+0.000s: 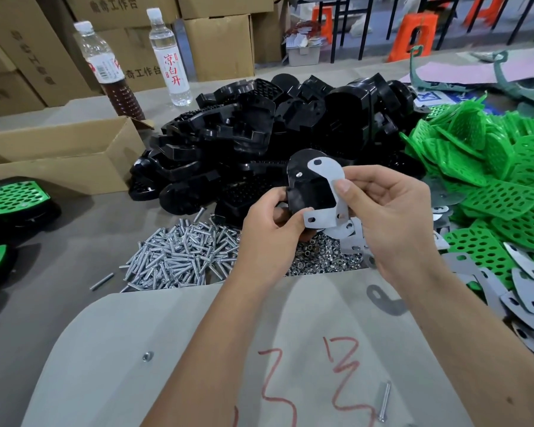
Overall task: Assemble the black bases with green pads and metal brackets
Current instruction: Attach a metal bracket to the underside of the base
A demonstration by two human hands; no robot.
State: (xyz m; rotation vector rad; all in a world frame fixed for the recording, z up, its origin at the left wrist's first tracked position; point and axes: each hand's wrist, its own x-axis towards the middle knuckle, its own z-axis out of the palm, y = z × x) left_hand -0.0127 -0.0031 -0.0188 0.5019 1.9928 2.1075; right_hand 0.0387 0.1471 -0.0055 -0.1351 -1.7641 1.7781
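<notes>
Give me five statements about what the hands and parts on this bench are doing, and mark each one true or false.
1. Both hands hold one black base with a metal bracket against it. True.
2. The right hand pinches the bracket. True.
3. The pile of green pads lies left of the screws. False: it lies to the right.
4. The left hand holds a screwdriver. False: it grips the base.
5. Two bottles stand behind the black pile. True.

Glossy black base (309,195) up front, pale grey bracket (329,180) laid across it. Bright green pads (487,180), dotted with holes, heaped right. Silver bolts (179,254) glinting. Brown cardboard box (59,155), grey table (84,241), red scribbles (342,374) on grey board.
</notes>
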